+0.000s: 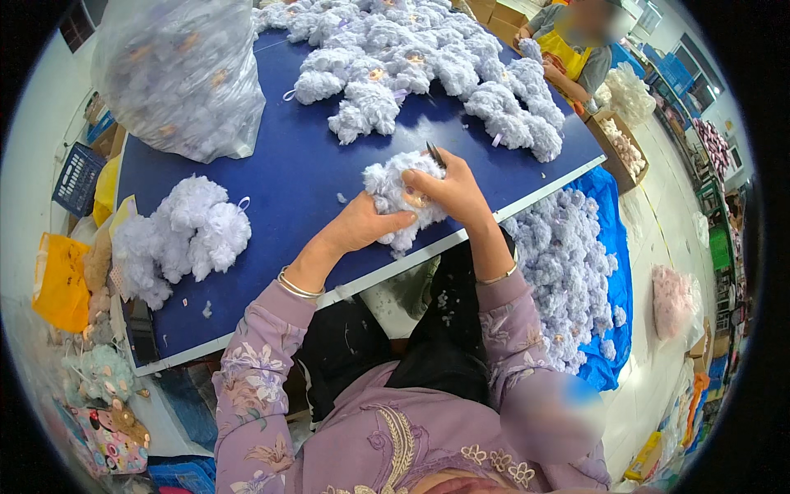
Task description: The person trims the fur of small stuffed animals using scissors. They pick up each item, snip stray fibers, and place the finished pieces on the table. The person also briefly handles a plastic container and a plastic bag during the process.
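Observation:
A fluffy pale lavender plush toy point(397, 183) with a small tan face is held over the blue table near its front edge. My left hand point(366, 224) grips it from the lower left, with the thumb along its lower side. My right hand point(451, 188) closes on its right side, the thumb pressing just above the face. Out of the right hand stick the dark pointed tips of a small tool point(435, 155), like tweezers or thread snips; the rest of it is hidden in the palm.
Many similar plush toys point(370, 99) cover the blue table's point(280, 152) far side. A smaller pile point(193, 230) lies left, below a full clear plastic bag point(177, 82). More fill a blue sheet point(613, 288) at right. A co-worker in a yellow apron point(568, 58) works at the far right corner.

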Action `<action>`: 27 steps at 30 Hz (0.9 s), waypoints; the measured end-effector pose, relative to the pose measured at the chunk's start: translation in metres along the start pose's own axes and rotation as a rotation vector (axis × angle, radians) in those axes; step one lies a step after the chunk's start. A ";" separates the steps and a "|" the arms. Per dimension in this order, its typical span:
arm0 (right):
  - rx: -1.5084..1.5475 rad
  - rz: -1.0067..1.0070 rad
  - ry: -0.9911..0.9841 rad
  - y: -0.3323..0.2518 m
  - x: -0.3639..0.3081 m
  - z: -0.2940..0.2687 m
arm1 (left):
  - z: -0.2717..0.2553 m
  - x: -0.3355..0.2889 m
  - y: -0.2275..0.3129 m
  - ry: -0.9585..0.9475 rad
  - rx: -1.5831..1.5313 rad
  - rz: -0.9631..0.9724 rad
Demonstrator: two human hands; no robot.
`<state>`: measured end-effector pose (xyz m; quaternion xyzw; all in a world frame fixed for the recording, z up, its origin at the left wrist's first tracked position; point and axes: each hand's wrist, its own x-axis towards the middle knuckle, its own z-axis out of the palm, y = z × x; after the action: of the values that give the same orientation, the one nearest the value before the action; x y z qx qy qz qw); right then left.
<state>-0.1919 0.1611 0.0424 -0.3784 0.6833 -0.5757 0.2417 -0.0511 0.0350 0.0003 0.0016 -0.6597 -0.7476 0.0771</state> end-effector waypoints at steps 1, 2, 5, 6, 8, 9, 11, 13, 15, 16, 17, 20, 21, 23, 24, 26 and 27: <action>-0.002 -0.005 0.036 0.004 0.002 0.002 | -0.002 0.001 -0.003 0.003 -0.008 -0.003; -0.004 -0.010 0.071 0.009 0.004 0.004 | -0.003 0.001 -0.005 0.006 -0.017 -0.005; 0.029 0.017 0.116 0.008 0.005 0.007 | 0.000 0.001 0.002 0.026 -0.025 0.003; 0.047 0.031 0.120 0.006 0.004 0.009 | 0.002 0.001 0.001 0.049 -0.053 0.011; 0.087 0.041 0.144 0.002 0.005 0.015 | 0.006 0.000 0.001 0.094 -0.107 0.026; 0.106 0.046 0.158 0.001 0.005 0.016 | 0.005 0.000 0.001 0.088 -0.095 0.004; 0.141 0.036 0.156 0.003 0.006 0.016 | -0.001 -0.001 0.003 0.077 -0.071 -0.039; 0.204 0.007 0.099 0.008 0.007 0.016 | 0.000 -0.001 0.004 0.094 -0.038 -0.024; 0.296 -0.040 -0.009 0.011 0.005 0.012 | 0.000 -0.001 0.006 0.101 -0.010 -0.015; 0.316 -0.045 -0.023 0.010 0.004 0.013 | -0.001 -0.002 0.007 0.100 0.001 -0.013; 0.335 -0.050 -0.036 0.007 0.001 0.014 | -0.002 -0.002 0.007 0.098 0.012 -0.011; 0.389 -0.034 -0.082 0.006 0.000 0.014 | 0.006 0.001 -0.001 0.163 -0.030 0.125; 0.407 -0.026 -0.098 0.007 0.001 0.014 | 0.005 0.000 -0.001 0.141 -0.029 0.118; 0.475 -0.007 -0.128 0.006 -0.001 0.015 | 0.006 -0.001 -0.002 0.097 -0.027 0.105; 0.509 0.001 -0.142 0.006 -0.002 0.015 | 0.006 -0.001 -0.002 0.076 -0.013 0.116; 0.520 0.004 -0.163 0.006 -0.003 0.017 | 0.008 -0.001 -0.002 0.033 0.016 0.137; 0.524 0.004 -0.172 0.005 -0.003 0.017 | 0.008 -0.003 -0.001 0.044 0.030 0.102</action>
<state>-0.1781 0.1533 0.0331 -0.3491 0.4887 -0.6982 0.3897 -0.0493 0.0436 0.0005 -0.0147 -0.6681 -0.7326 0.1296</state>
